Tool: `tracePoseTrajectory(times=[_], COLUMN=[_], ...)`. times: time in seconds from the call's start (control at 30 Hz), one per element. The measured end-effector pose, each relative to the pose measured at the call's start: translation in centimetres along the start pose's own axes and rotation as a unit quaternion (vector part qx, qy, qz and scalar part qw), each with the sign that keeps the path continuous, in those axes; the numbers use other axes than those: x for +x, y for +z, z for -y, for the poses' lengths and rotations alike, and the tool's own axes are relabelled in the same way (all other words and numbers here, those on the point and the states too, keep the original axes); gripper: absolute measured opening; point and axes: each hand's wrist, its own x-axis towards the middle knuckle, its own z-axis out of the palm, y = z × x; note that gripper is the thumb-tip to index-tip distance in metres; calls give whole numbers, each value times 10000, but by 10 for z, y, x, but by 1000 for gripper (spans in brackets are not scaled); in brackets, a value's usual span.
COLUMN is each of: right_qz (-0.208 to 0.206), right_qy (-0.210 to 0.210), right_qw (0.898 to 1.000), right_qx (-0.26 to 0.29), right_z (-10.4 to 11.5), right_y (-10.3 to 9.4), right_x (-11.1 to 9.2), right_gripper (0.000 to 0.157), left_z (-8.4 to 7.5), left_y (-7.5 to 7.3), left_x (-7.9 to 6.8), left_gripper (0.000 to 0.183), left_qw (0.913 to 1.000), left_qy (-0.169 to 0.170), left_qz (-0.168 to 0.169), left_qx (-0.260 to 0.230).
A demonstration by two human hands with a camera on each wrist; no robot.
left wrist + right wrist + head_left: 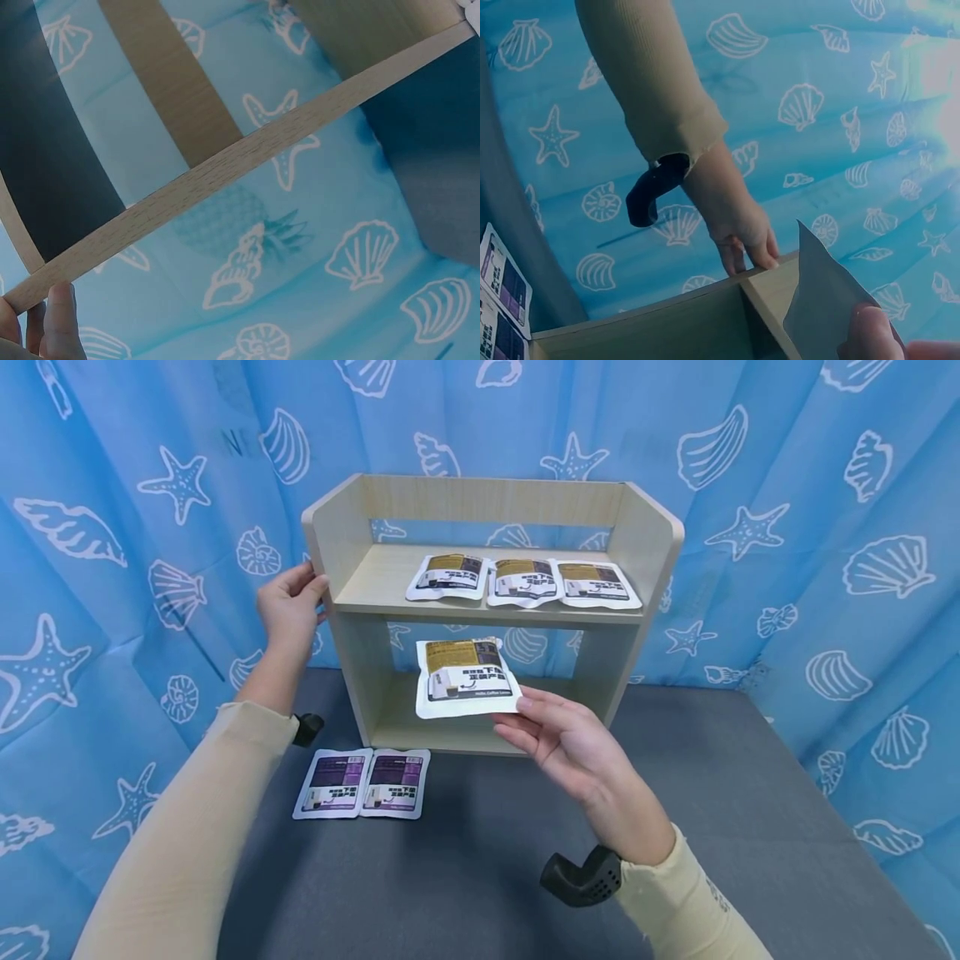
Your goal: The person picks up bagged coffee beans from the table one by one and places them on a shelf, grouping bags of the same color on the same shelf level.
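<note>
A flat white packet (468,681) with a gold-brown printed label is pinched at its lower right corner by my right hand (573,747). It hangs in front of the lower opening of a small pale wooden two-tier shelf (491,497). In the right wrist view, the packet's plain back (821,292) shows beside my fingers. My left hand (288,606) grips the front edge of the shelf's left side panel, level with the upper board. From the left wrist, fingertips (61,319) press against that panel's edge (225,161).
On the upper board three gold-brown packets (525,582) lie side by side. Two purple-labelled packets (362,785) rest next to each other on the dark grey table (720,827), before the shelf's left corner. A blue curtain with seashell prints (817,568) hangs behind.
</note>
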Motion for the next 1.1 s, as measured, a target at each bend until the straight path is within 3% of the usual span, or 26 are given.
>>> tracePoseTrajectory(times=[0.6,0.77,0.97,1.1], right_qz=[4,-162,-74,-177], right_qy=[-136,-142,-233,-223], right_qw=[9999,9997,9994,9993], right_qx=[71,86,245,249], right_z=[24,29,34,38], right_y=[21,27,31,36], right_x=[-1,4,13,17], right_gripper=[46,42,32,36], left_z=[2,2,2,2], left_y=[0,1,0,0], left_x=[1,1,1,0], left_gripper=[42,41,40,40], left_qw=[10000,10000,10000,9999], left_qy=[45,55,42,84], left_qz=[-24,-50,-63,-50], left_qx=[12,27,-59,-87])
